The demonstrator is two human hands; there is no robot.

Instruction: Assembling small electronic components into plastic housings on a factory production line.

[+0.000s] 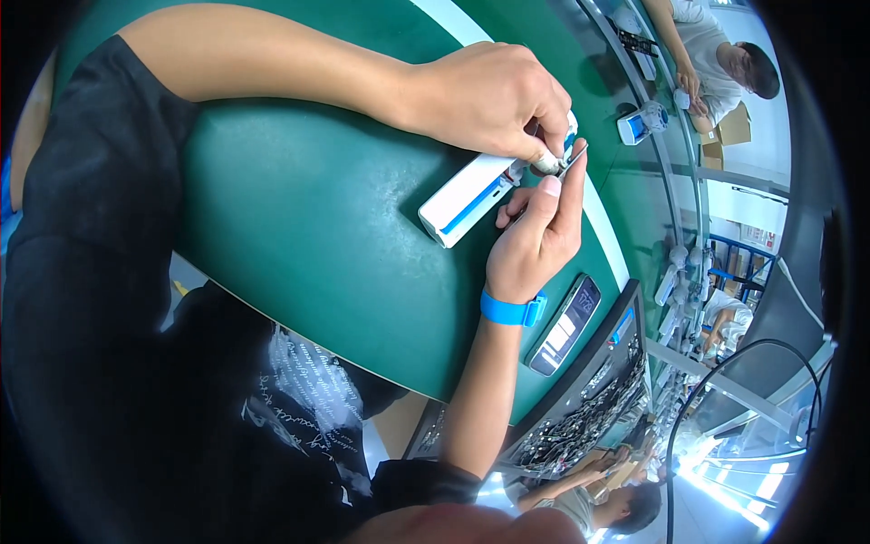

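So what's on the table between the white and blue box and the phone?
The right hand and its blue wristband lie between the white and blue box and the phone, in the head view.

Box: lay on the table, just left of both hands.
Left hand: above the right hand, fingertips meeting.
Phone: on the table, below the right hand.

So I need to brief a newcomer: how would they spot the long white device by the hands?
On the green table, look just below the left hand. The white device lies there at a slant, a blue stripe along its side, unlike the dark phone nearer the edge.
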